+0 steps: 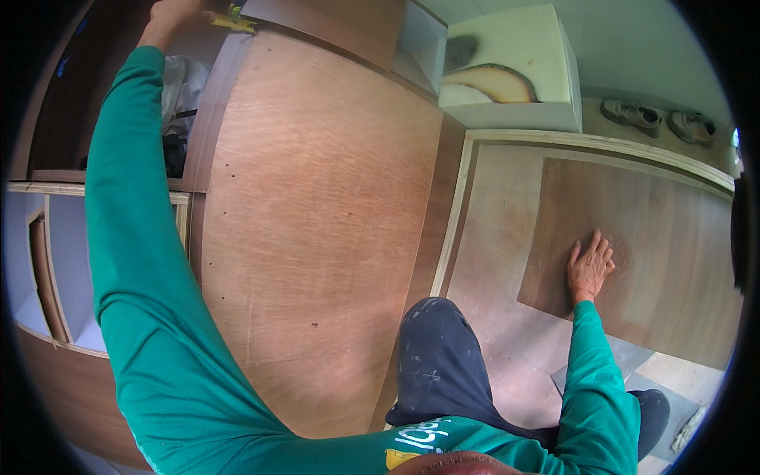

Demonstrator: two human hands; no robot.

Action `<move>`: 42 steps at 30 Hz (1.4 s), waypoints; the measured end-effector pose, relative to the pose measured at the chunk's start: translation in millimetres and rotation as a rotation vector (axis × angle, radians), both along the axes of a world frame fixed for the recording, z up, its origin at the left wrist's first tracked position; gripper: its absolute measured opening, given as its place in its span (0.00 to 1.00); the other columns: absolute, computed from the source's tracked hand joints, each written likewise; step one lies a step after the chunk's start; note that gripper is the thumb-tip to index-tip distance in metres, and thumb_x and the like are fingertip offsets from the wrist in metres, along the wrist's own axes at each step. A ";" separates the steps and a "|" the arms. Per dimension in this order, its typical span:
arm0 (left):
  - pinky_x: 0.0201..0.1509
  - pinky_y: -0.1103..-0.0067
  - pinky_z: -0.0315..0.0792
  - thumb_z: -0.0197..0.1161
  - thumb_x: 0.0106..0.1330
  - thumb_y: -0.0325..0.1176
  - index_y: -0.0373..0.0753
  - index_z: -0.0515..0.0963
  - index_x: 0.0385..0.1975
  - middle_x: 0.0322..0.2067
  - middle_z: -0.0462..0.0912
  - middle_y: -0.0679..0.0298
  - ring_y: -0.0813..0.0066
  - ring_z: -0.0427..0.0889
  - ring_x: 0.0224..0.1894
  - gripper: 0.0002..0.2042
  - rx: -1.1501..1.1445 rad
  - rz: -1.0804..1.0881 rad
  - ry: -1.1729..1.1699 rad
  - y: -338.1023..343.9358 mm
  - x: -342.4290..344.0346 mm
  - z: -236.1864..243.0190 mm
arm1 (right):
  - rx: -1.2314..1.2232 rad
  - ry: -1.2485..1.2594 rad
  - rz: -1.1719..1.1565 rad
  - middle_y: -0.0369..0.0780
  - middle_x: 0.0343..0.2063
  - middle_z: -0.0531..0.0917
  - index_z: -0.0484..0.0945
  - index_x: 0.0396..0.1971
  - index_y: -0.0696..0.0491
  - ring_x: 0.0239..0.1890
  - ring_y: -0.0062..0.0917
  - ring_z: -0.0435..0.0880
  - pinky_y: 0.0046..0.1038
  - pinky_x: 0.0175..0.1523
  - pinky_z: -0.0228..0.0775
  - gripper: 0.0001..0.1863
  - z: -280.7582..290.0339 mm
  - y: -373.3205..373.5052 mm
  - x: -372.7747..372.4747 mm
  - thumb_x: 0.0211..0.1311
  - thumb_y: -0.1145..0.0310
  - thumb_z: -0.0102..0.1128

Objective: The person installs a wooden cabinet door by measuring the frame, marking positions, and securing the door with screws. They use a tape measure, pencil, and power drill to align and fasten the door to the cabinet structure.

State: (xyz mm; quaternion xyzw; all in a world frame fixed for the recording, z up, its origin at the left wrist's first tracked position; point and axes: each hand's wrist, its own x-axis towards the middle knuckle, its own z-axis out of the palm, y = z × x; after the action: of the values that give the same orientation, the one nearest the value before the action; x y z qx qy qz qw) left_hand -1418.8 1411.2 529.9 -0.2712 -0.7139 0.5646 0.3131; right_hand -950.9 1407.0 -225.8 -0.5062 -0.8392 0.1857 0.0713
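My left hand (176, 17) reaches to the far left, blurred and cut by the upper edge. Its fingers look curled and meet a small yellow strip-like tool (234, 24), whose kind I cannot make out, at the far end of a large reddish plywood panel (324, 174). Small dark holes dot the panel's left side. On the right, my right hand (590, 269) lies palm down with fingers stretched on a brown wood-grain board (657, 261). Nothing shows in it. My knee (439, 356), in dark trousers, is beside the plywood panel's near right edge.
At left, an open cabinet holds a white plastic bag (184, 83) above pale compartments (71, 269). Beyond the brown board stands a cream foam-like block (507, 71) with a scorched-looking cavity. Grey shoes (633, 115) sit at far right. A pale wooden frame edge (602, 142) borders the right area.
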 end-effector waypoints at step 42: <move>0.49 0.66 0.81 0.75 0.54 0.59 0.50 0.91 0.37 0.40 0.91 0.59 0.59 0.88 0.47 0.20 0.078 0.120 0.055 6.8 33.7 -7.7 | -0.005 -0.044 0.004 0.41 0.53 0.74 0.64 0.71 0.49 0.58 0.35 0.72 0.44 0.59 0.61 0.31 -3.9 0.5 -1.3 0.73 0.51 0.53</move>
State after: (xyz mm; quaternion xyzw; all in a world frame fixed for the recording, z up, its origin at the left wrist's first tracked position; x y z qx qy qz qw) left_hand -1385.2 1417.9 522.2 -0.2001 -0.7414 0.5613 0.3086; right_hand -952.2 1407.5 -229.7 -0.5086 -0.8412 0.1767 0.0509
